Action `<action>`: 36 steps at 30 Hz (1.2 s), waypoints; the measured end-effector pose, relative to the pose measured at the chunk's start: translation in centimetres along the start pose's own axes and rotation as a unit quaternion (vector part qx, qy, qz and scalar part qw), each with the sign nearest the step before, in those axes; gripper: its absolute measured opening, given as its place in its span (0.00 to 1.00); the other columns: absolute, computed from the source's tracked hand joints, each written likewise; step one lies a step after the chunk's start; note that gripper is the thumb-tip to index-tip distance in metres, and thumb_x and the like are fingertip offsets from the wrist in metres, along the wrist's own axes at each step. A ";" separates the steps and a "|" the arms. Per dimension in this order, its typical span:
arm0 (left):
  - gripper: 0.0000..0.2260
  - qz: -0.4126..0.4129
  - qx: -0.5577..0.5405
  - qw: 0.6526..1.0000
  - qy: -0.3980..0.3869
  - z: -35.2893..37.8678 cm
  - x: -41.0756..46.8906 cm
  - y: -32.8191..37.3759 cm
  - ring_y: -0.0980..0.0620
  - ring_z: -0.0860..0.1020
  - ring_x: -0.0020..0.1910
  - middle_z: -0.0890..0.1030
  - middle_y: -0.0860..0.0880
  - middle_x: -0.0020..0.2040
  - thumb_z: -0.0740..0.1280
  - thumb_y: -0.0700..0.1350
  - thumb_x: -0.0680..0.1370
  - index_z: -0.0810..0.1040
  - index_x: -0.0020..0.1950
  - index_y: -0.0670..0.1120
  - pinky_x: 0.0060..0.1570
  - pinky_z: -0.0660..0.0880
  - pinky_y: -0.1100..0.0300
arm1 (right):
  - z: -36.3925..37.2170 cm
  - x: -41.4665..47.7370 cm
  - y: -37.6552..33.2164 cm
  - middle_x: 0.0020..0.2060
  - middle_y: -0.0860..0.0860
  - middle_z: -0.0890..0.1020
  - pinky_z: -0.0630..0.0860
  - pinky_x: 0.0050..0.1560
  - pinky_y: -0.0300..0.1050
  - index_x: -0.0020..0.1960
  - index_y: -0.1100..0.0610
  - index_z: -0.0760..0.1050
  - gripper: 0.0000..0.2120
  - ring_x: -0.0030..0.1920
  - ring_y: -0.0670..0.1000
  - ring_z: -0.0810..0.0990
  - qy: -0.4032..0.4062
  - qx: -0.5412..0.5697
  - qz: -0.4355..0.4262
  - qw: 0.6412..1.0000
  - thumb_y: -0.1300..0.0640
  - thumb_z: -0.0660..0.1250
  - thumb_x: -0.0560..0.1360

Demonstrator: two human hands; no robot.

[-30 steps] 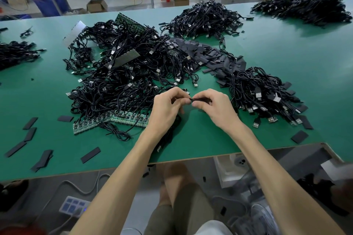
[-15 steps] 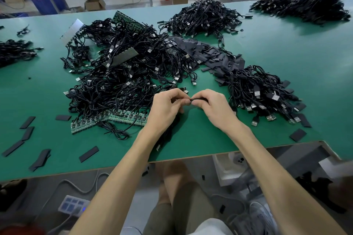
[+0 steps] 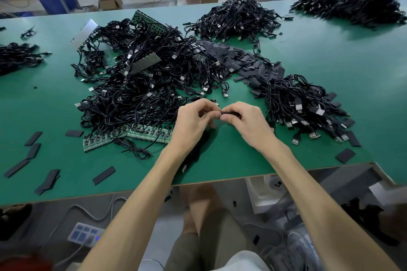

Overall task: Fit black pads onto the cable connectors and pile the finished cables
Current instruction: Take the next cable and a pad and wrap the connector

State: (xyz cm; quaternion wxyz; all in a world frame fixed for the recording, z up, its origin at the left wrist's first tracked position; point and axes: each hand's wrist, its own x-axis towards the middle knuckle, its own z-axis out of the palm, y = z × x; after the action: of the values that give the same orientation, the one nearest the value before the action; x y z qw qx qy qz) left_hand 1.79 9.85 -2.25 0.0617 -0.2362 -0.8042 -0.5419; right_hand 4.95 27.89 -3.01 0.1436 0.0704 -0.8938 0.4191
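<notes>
My left hand (image 3: 193,122) and my right hand (image 3: 248,123) meet fingertip to fingertip above the green table (image 3: 330,72), near its front edge. Between them my right hand pinches a small black pad (image 3: 231,113), and my left hand's curled fingers hold the cable connector at the pad's left end; the connector itself is hidden. That cable (image 3: 196,152) hangs down under my left wrist. A big tangle of black cables (image 3: 143,86) lies to the left, a smaller pile of cables with pads (image 3: 304,105) to the right, and a heap of loose black pads (image 3: 248,61) lies behind.
Green circuit board strips (image 3: 123,137) lie at the front of the big tangle. Loose pads (image 3: 33,152) are scattered at the front left, one pad (image 3: 345,155) at the front right. More cable piles (image 3: 237,20) sit at the back. A person sits at the far right corner.
Both hands stay together at the same spot, with only small finger movements on the pad and connector. The view has shifted slightly.
</notes>
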 end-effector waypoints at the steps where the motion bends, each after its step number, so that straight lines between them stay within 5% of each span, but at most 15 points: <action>1: 0.03 -0.006 -0.006 1.000 0.004 0.0 0.1 0.1 0.48 0.82 0.32 0.85 0.50 0.39 0.74 0.37 0.76 0.83 0.46 0.45 0.39 0.79 0.56 | 0.0 0.0 -0.1 0.46 0.51 0.83 0.71 0.49 0.30 0.53 0.55 0.85 0.06 0.48 0.48 0.79 0.006 0.000 -0.002 1.000 0.57 0.73 0.78; 4: 0.02 -0.016 0.017 1.000 0.014 0.1 0.2 0.1 0.52 0.82 0.32 0.84 0.50 0.38 0.75 0.41 0.76 0.83 0.45 0.46 0.38 0.76 0.64 | -0.2 0.0 -0.2 0.45 0.50 0.82 0.68 0.48 0.27 0.53 0.57 0.85 0.06 0.47 0.47 0.78 0.032 -0.003 -0.001 0.999 0.58 0.73 0.77; 9: 0.02 -0.028 0.038 0.999 0.013 0.0 0.2 0.1 0.51 0.81 0.33 0.83 0.51 0.35 0.75 0.41 0.76 0.85 0.44 0.45 0.39 0.77 0.60 | -0.3 0.0 -0.5 0.46 0.53 0.83 0.70 0.49 0.32 0.54 0.58 0.85 0.06 0.47 0.50 0.79 0.012 -0.019 -0.009 1.000 0.59 0.73 0.78; 17: 0.02 -0.029 0.034 0.999 0.007 0.0 0.1 0.1 0.52 0.82 0.33 0.83 0.51 0.35 0.75 0.42 0.77 0.85 0.44 0.46 0.38 0.77 0.61 | -0.3 -0.2 -0.7 0.43 0.48 0.81 0.68 0.46 0.26 0.54 0.57 0.86 0.07 0.43 0.42 0.77 0.016 0.003 -0.008 1.000 0.58 0.75 0.76; 22: 0.05 -0.040 0.002 0.999 0.016 0.0 0.3 -0.1 0.49 0.81 0.31 0.83 0.48 0.33 0.72 0.39 0.78 0.83 0.42 0.46 0.37 0.76 0.61 | -0.6 -0.4 -0.9 0.38 0.43 0.84 0.79 0.43 0.40 0.53 0.52 0.84 0.12 0.35 0.40 0.78 0.064 0.122 0.026 0.990 0.56 0.80 0.71; 26: 0.05 -0.041 -0.016 0.999 0.021 0.0 0.3 -0.2 0.49 0.82 0.31 0.85 0.49 0.36 0.72 0.39 0.79 0.83 0.43 0.46 0.38 0.78 0.57 | -0.7 -0.4 -0.9 0.39 0.51 0.86 0.82 0.46 0.53 0.48 0.55 0.86 0.08 0.41 0.53 0.82 0.082 0.160 0.042 0.983 0.57 0.81 0.70; 31: 0.05 -0.049 -0.026 0.998 0.017 0.1 0.1 0.0 0.48 0.81 0.31 0.85 0.46 0.36 0.73 0.39 0.78 0.84 0.42 0.44 0.39 0.79 0.52 | -0.8 -0.7 -1.0 0.35 0.55 0.85 0.75 0.33 0.37 0.46 0.54 0.85 0.06 0.31 0.46 0.80 0.070 0.191 0.046 0.978 0.60 0.80 0.71; 36: 0.04 -0.060 -0.048 0.997 0.016 -0.1 -0.1 0.4 0.48 0.80 0.31 0.85 0.44 0.37 0.73 0.37 0.77 0.84 0.43 0.39 0.37 0.79 0.54 | -0.8 -0.8 -1.0 0.34 0.53 0.86 0.76 0.33 0.38 0.45 0.52 0.85 0.06 0.31 0.48 0.82 0.059 0.201 0.049 0.977 0.60 0.79 0.72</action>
State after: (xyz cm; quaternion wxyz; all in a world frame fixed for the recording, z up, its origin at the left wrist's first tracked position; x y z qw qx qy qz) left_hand 2.02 9.86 -1.88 0.0312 -0.1817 -0.7891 -0.5860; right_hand 6.08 27.92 -2.04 0.1579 0.0290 -0.7839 0.5997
